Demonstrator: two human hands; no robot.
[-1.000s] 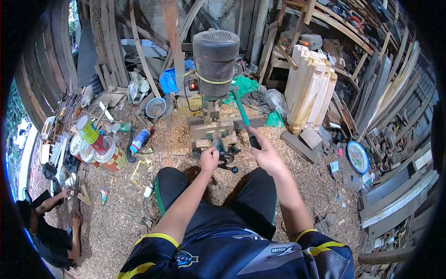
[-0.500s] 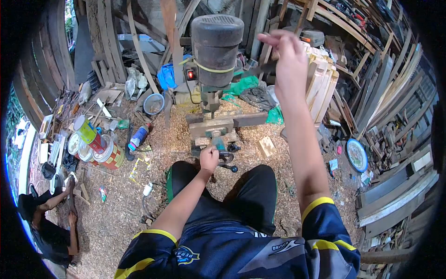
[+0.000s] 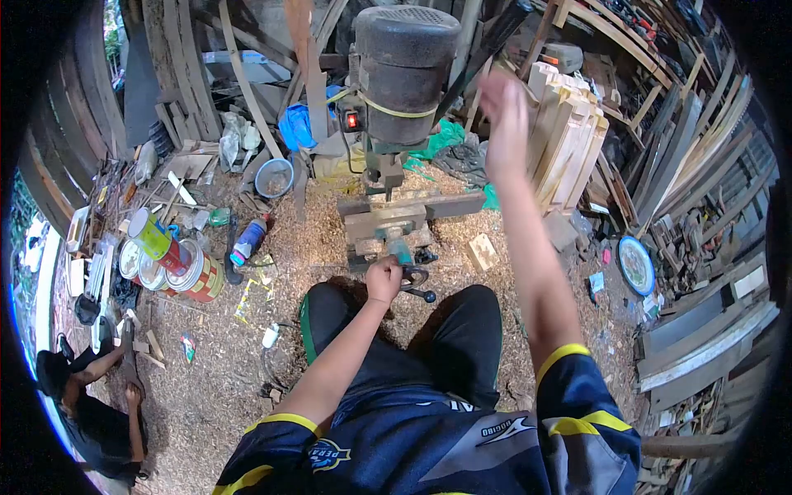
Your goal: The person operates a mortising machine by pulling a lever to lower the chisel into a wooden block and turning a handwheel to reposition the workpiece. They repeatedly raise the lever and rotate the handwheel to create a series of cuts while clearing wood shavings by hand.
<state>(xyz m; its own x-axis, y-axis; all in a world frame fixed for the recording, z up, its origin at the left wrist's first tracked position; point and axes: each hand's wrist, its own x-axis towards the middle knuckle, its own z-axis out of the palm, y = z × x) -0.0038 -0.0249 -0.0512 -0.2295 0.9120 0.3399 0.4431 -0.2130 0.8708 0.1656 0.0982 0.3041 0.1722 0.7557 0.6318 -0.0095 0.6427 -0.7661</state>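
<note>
My left hand (image 3: 384, 279) is closed on the near side of a dark handwheel (image 3: 414, 279) at the front of the vise. Clamped in the vise is a wooden block (image 3: 384, 219), under the drill press's chuck and bit (image 3: 388, 183). The motor housing (image 3: 404, 78) stands above, beside a lit red switch (image 3: 351, 121). My right hand (image 3: 505, 124) is raised right of the motor, slightly blurred, its fingers stretched and holding nothing visible. A dark lever (image 3: 495, 45) slants up just beyond it, apart from the fingers.
Stacked pale wooden pieces (image 3: 569, 136) stand behind my right forearm. A loose wood block (image 3: 482, 252) lies on the shavings. Paint cans (image 3: 196, 276) and a spray can (image 3: 249, 241) are at left. Another person (image 3: 95, 412) sits at lower left, holding a long piece.
The dark lever has swung up and away, while my right hand has dropped slightly and its fingers have straightened. My left hand stays at the handwheel. The view has shifted slightly.
</note>
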